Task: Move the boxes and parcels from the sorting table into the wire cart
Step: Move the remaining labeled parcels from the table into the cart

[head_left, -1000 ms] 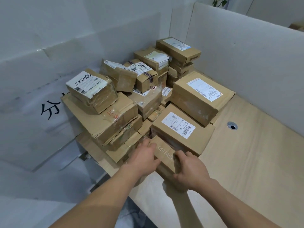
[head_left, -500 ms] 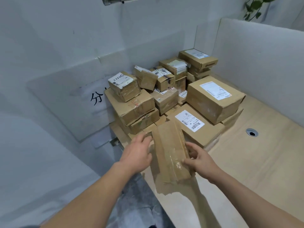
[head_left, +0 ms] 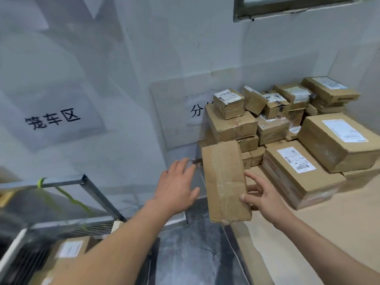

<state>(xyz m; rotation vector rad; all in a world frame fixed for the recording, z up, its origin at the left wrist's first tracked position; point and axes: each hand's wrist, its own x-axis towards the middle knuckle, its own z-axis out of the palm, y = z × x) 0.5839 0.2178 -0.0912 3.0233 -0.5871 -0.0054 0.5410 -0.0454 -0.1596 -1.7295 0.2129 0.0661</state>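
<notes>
The cart (head_left: 61, 202) sits low on the left and is cut off by the edge, so only a grey metal corner bar, some thin wires and a green tie on it show. A box (head_left: 67, 251) with a white label lies inside it, blurry and partly hidden behind the left arm. A long flat cardboard parcel (head_left: 225, 182) wrapped in shiny clear tape is up in the air, over the near edge of the table (head_left: 329, 223). The right hand (head_left: 265, 197) holds it from the right side, thumb on the front and fingers curled behind, where they are hidden. The left hand (head_left: 176, 188) is spread flat with straight fingers, just beside the parcel but not touching it. The table is smooth pale wood. At its back corner is a pile of boxes (head_left: 287, 124), brown, crumpled and taped, many with white labels. The far right boxes are cut off. A paper sign (head_left: 52, 119) with black writing hangs on the grey wall.
</notes>
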